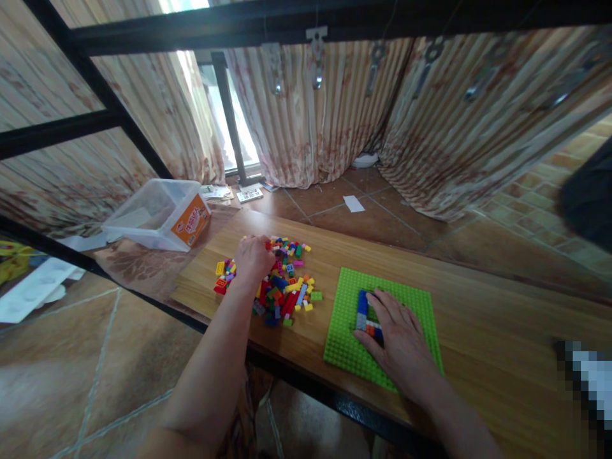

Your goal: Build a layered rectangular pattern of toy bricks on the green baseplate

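My left hand [255, 258] reaches into a pile of loose toy bricks [287, 293] in many colours. Its fingers are curled down among the bricks, and their tips, with whatever they pinch, are hidden. To the right lies a green studded baseplate [351, 350]. On it, blue, grey, white and orange bricks [362, 312] are joined in an angled row. My right hand [399, 328] rests over the plate with fingers apart, its thumb and fingertips at either side of the row and covering part of it.
The wooden bench top [497, 338] carries both pile and plate. Beyond its left end stands a clear plastic box [157, 213] with an orange label. Black metal bars [229, 25] cross above, with hanging metal clips [317, 60]. A blurred-out screen-like object [590, 376] is at the right edge.
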`<state>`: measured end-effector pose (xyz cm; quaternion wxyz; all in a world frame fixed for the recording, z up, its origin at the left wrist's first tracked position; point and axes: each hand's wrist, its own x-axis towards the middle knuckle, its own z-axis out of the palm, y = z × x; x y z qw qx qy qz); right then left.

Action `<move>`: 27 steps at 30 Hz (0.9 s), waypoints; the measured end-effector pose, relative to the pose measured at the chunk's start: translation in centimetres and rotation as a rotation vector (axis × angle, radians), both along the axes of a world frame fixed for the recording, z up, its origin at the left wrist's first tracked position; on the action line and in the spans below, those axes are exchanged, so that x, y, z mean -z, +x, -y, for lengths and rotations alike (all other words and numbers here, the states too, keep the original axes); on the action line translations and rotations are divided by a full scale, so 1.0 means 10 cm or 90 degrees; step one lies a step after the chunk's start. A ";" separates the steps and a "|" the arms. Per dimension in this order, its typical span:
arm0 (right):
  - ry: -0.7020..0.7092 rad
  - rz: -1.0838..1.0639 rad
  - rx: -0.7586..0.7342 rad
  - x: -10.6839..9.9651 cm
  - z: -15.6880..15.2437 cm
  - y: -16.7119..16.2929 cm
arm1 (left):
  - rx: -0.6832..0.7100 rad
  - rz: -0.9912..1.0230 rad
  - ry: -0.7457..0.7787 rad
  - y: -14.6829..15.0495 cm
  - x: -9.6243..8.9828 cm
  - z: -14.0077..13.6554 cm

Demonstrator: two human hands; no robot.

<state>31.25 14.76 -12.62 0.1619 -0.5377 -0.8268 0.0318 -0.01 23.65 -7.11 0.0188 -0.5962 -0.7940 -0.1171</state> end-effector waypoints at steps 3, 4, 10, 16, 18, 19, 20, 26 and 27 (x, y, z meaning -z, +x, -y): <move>-0.007 0.000 0.004 -0.01 0.00 0.00 | -0.006 -0.006 -0.005 -0.01 0.01 -0.02; -0.008 -0.002 0.005 -0.02 0.00 -0.01 | -0.008 -0.006 -0.001 -0.02 0.01 -0.02; -0.033 -0.027 -0.010 -0.07 0.00 0.02 | 0.068 0.132 0.122 0.17 -0.06 -0.02; -0.069 -0.159 0.033 -0.21 -0.04 0.14 | 0.355 0.475 0.123 0.88 0.00 0.15; -0.069 -0.206 0.054 -0.27 -0.06 0.19 | 0.408 0.587 0.082 1.09 0.06 0.23; -0.068 -0.225 0.058 -0.29 -0.07 0.20 | 0.424 0.631 0.047 1.17 0.09 0.26; -0.065 -0.242 0.060 -0.31 -0.07 0.21 | 0.433 0.673 0.011 1.25 0.11 0.29; -0.039 -0.316 0.044 -0.32 -0.07 0.18 | 0.432 0.846 -0.132 1.49 0.19 0.41; -0.037 -0.321 0.040 -0.31 -0.07 0.17 | 0.433 0.855 -0.144 1.50 0.20 0.42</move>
